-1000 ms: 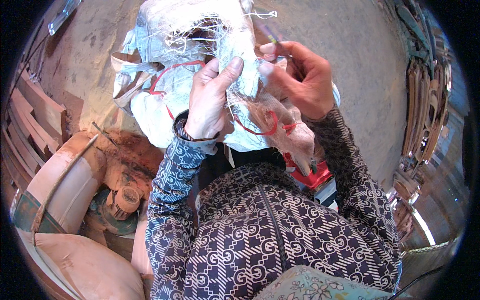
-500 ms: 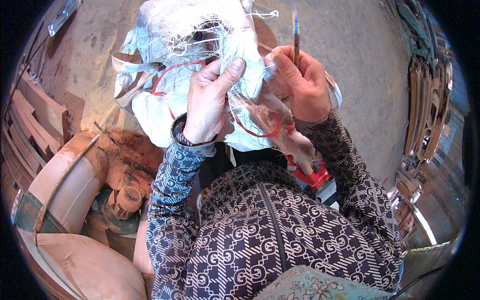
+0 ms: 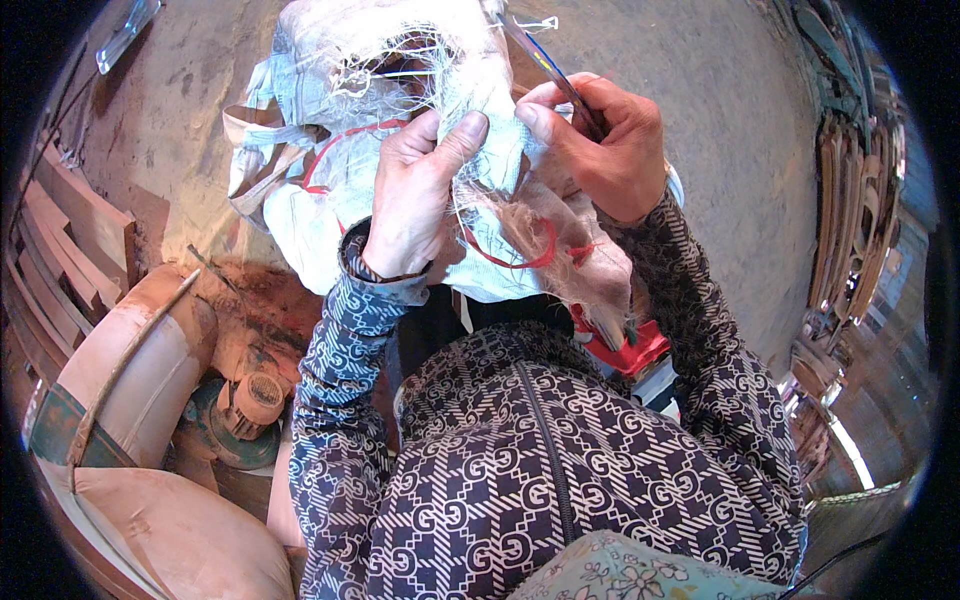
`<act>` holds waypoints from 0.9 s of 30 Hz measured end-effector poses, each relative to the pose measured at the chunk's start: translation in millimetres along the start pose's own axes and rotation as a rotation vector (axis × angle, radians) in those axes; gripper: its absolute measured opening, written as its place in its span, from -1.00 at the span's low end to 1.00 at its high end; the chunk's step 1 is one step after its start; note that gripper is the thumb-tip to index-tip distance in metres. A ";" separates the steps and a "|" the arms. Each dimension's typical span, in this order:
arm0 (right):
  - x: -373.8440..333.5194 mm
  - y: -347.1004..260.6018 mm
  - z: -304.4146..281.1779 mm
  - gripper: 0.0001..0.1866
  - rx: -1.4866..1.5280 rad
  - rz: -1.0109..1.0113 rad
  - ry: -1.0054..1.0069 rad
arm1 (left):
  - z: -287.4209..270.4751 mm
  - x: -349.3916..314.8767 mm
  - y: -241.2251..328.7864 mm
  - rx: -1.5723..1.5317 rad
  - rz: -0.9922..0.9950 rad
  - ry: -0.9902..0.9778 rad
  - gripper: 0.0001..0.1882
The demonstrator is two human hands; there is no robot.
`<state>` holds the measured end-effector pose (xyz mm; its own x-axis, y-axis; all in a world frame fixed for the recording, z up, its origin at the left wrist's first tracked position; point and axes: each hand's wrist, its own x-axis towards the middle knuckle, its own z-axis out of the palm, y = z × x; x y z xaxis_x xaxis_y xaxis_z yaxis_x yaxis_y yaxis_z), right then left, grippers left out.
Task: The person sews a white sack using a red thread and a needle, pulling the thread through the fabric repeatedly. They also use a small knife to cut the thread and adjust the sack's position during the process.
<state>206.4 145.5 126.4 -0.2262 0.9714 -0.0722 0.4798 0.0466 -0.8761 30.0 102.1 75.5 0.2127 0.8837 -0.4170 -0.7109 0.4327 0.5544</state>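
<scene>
A white woven sack with frayed edges and a ragged hole hangs in front of me. My left hand is closed on it, the thumb pressing a fold of the weave beside the hole. To its right, my right hand is closed round a slim, dark, pen-like stick with coloured marks, whose far end slants up and left toward the sack's edge. Its thumb and forefinger are at the sack's right edge. Red cord loops across the fabric below my hands, near brownish loose fibres.
Down at the left lie full, dusty sacks and a green machine with a round motor cap. Wooden boards are stacked at the far left, curved wooden pieces at the right. A red item lies near my right elbow.
My right hand has turned and risen slightly. The stick in it swung from upright to slanting left, its end now near the sack's top right edge. My left hand stays on the sack.
</scene>
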 end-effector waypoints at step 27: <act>-9.8 -11.4 -1.5 -0.71 0.130 0.003 -0.041 | -0.9 -5.0 -0.3 -0.212 -0.032 -0.020 -0.71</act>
<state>204.4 135.8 137.9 -0.2607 0.9610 -0.0919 0.3669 0.0106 -0.9302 28.5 97.4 76.8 0.2494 0.8741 -0.4168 -0.8282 0.4156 0.3760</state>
